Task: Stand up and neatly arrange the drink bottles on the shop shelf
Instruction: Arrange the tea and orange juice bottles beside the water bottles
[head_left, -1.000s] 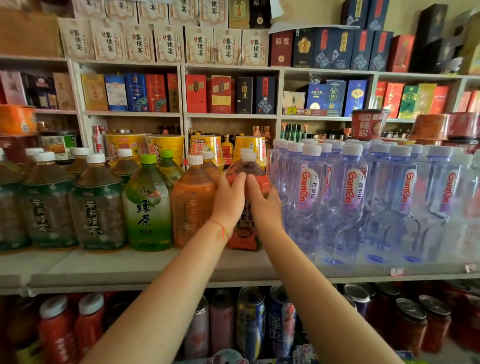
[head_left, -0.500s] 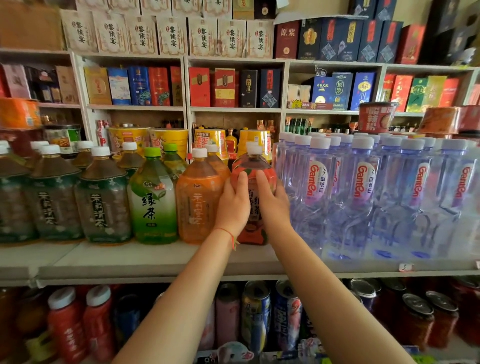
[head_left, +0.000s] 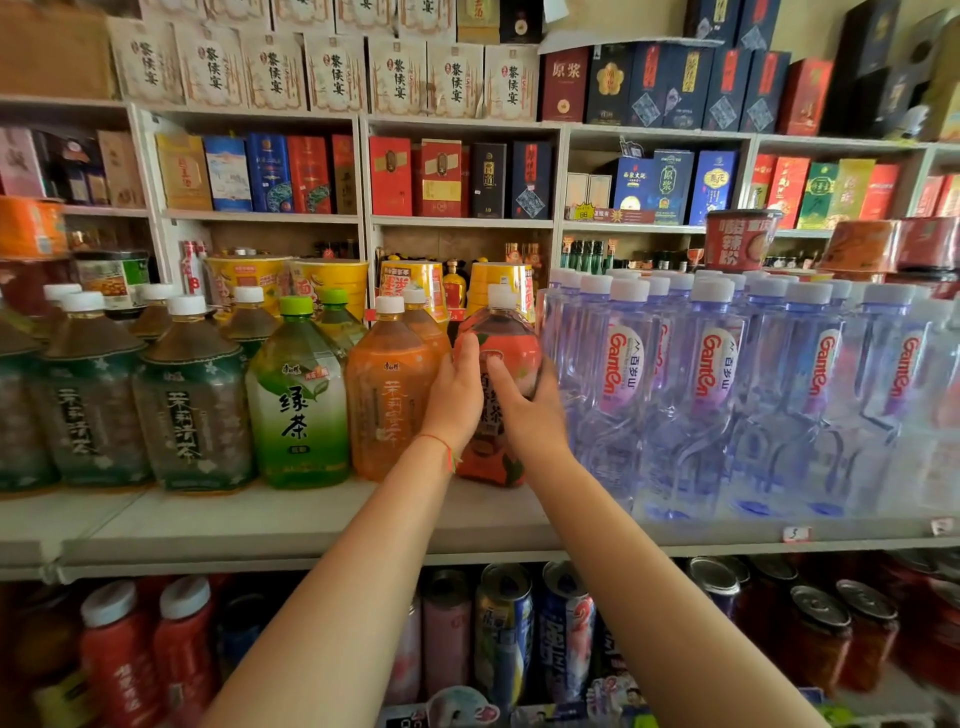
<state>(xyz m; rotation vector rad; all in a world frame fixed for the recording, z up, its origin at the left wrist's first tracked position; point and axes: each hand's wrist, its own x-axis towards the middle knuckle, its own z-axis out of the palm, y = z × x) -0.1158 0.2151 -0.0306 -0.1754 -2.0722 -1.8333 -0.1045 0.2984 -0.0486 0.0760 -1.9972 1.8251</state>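
Shop shelf crowded with drinks: the red bottle stands between the orange bottle and the water bottles. Left hand and right hand clasp its sides, fingers wrapped round it. Probably full and heavy (smooth plastic, likely slippery), best held mid-body.

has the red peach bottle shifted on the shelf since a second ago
Cannot tell. The red peach bottle sits between the orange bottle and the water bottles as before; only the camera view shifted.
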